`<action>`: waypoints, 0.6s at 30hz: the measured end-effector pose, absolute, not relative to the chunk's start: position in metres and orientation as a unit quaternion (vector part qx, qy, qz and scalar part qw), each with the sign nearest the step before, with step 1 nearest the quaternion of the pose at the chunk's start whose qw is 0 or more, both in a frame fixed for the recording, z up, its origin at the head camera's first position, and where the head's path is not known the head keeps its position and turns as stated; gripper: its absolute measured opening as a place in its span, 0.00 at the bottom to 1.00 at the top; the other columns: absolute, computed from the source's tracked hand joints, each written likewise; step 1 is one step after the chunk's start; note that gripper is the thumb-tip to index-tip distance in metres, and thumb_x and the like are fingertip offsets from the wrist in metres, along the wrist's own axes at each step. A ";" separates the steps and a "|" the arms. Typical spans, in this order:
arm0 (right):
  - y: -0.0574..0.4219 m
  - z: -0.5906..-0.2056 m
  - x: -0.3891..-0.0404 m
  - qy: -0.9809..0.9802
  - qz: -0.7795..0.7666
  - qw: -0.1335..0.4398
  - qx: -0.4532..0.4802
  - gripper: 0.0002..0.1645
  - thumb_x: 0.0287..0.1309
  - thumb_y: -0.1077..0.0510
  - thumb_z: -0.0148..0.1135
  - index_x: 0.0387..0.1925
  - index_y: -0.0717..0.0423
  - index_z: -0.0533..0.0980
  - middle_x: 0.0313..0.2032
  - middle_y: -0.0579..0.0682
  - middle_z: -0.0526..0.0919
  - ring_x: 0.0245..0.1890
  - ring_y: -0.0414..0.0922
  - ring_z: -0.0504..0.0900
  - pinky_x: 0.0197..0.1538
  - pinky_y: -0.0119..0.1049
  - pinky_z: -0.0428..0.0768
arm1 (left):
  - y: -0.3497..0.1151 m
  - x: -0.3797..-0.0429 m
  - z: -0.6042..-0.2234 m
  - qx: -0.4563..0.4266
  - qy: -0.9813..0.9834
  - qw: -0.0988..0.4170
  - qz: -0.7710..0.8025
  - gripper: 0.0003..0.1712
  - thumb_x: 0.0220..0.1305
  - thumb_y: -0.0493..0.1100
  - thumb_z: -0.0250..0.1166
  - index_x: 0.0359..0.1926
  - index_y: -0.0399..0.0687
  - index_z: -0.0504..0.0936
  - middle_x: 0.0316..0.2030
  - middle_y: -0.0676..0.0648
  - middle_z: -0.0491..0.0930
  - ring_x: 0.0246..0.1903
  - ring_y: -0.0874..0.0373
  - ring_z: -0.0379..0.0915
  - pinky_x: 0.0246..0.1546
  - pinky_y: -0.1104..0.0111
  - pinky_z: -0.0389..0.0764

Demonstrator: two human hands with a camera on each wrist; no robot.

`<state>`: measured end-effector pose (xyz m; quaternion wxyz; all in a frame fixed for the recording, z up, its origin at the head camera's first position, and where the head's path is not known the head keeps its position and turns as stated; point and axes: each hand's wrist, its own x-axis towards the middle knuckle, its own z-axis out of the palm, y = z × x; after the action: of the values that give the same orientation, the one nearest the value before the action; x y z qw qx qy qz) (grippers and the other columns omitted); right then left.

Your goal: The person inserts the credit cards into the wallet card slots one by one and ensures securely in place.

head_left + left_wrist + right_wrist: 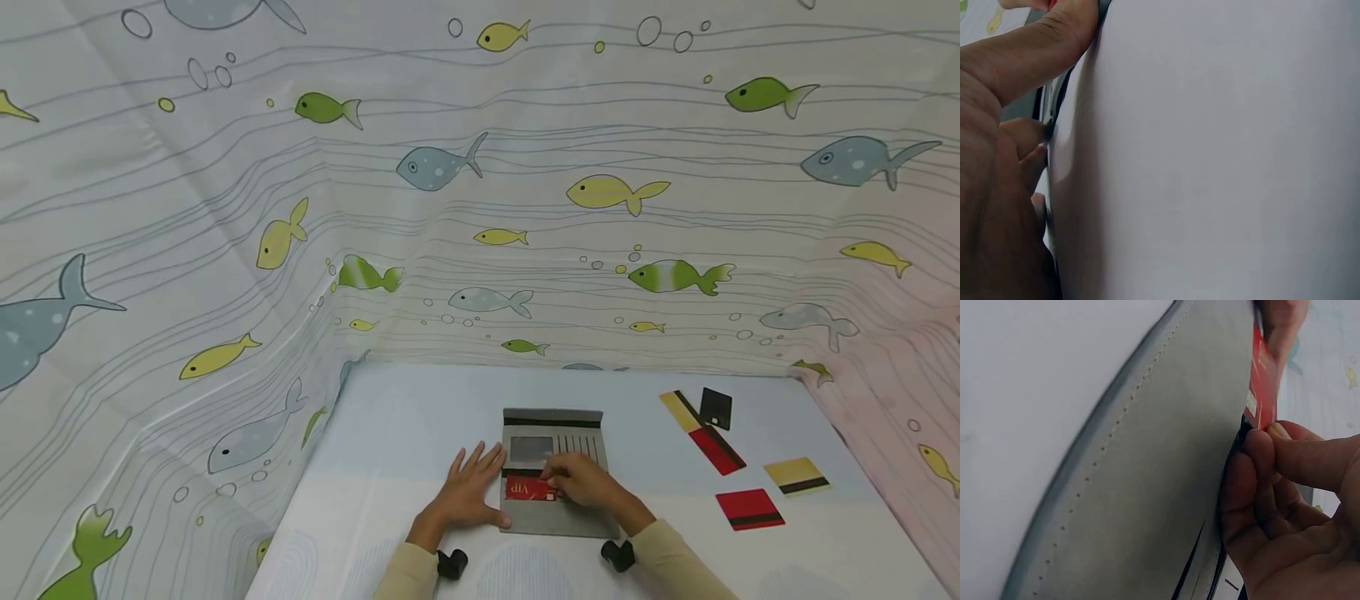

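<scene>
On the table a grey wallet (558, 518) lies unfolded, with a window pocket and slots in its upper half. A red VIP card (522, 488) sits on its lower half, its lettering upside down in the head view. My right hand (588, 481) pinches the card's right end between thumb and fingers; the right wrist view shows this grip on the red card (1263, 381) at the wallet's edge. With fingers spread, my left hand (468, 492) rests along the wallet's left side, thumb at its lower left edge. How far the card is tucked in cannot be told.
To the right lie a black card (716, 408), a yellow card (797, 476), a red card (750, 509), and another yellow card (678, 410) touching a red one (717, 450). A fish-patterned curtain (555, 275) surrounds the white table (405, 417).
</scene>
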<state>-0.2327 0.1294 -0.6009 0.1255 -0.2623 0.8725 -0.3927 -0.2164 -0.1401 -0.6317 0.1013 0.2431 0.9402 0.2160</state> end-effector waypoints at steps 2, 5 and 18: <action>0.130 -0.602 -0.232 0.871 -0.391 0.126 -0.268 0.06 0.63 0.65 0.63 0.36 0.54 0.85 0.29 0.44 0.83 0.28 0.33 0.74 0.31 0.28 0.75 | -0.140 -0.216 -0.632 0.244 0.940 0.100 0.218 0.71 0.40 0.73 0.74 0.79 0.51 0.52 0.80 0.49 0.49 0.80 0.44 0.38 0.76 0.41 0.38; 0.131 -0.604 -0.231 0.871 -0.386 0.127 -0.276 0.06 0.63 0.64 0.64 0.36 0.53 0.85 0.31 0.43 0.83 0.29 0.33 0.73 0.31 0.28 0.74 | -0.140 -0.217 -0.634 0.248 0.938 0.093 0.221 0.70 0.40 0.73 0.75 0.79 0.50 0.53 0.79 0.48 0.50 0.79 0.42 0.40 0.75 0.40 0.39; 0.133 -0.610 -0.227 0.876 -0.373 0.110 -0.286 0.07 0.62 0.62 0.65 0.33 0.48 0.86 0.32 0.38 0.83 0.38 0.37 0.81 0.41 0.32 0.80 | -0.139 -0.218 -0.635 0.244 0.942 0.094 0.213 0.71 0.39 0.73 0.75 0.79 0.50 0.54 0.79 0.49 0.50 0.79 0.43 0.40 0.75 0.40 0.40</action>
<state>-0.2265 0.1330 -0.6105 0.1095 -0.2855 0.8761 -0.3727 -0.2182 -0.1388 -0.6346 0.0940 0.2435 0.9416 0.2128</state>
